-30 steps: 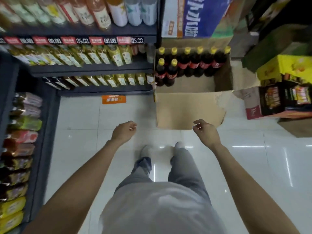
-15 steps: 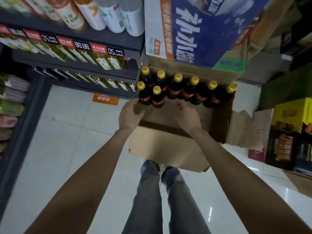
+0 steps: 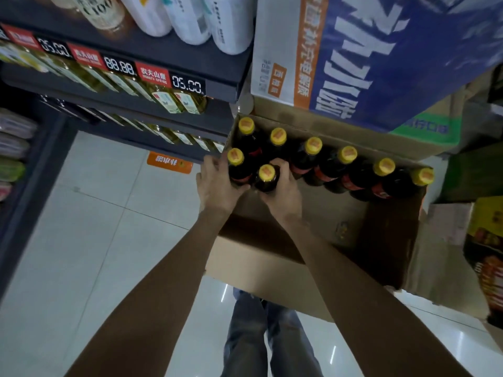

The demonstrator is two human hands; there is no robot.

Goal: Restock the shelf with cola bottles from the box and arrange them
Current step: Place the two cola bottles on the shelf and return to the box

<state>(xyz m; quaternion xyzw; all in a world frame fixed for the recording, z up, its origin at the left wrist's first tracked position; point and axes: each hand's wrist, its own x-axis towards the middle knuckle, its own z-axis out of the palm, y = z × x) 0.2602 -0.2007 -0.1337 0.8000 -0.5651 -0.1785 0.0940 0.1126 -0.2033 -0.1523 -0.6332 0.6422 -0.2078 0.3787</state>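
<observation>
An open cardboard box [image 3: 340, 213] stands on the floor with several dark cola bottles with yellow caps along its far side. My left hand [image 3: 215, 183] wraps around the front-left bottle [image 3: 237, 170] at the box's left wall. Beside it, my right hand [image 3: 283, 191] closes around the neighbouring bottle [image 3: 267, 178]. Both bottles stand upright in the box. The remaining bottles [image 3: 345, 164] form a row to the right. The dark shelf [image 3: 174, 54] with drinks and price tags rises to the left.
A large blue and white carton [image 3: 367, 55] sits on top of another box just behind the cola box. Yellow and dark cartons [image 3: 487, 240] crowd the right side. Shelves of bottles [image 3: 13, 159] line the far left. White tiled floor [image 3: 95, 227] lies open between them.
I have stepped forward and leaned over the box. Both hands went from hanging free above the floor into the box and closed around the two front bottles.
</observation>
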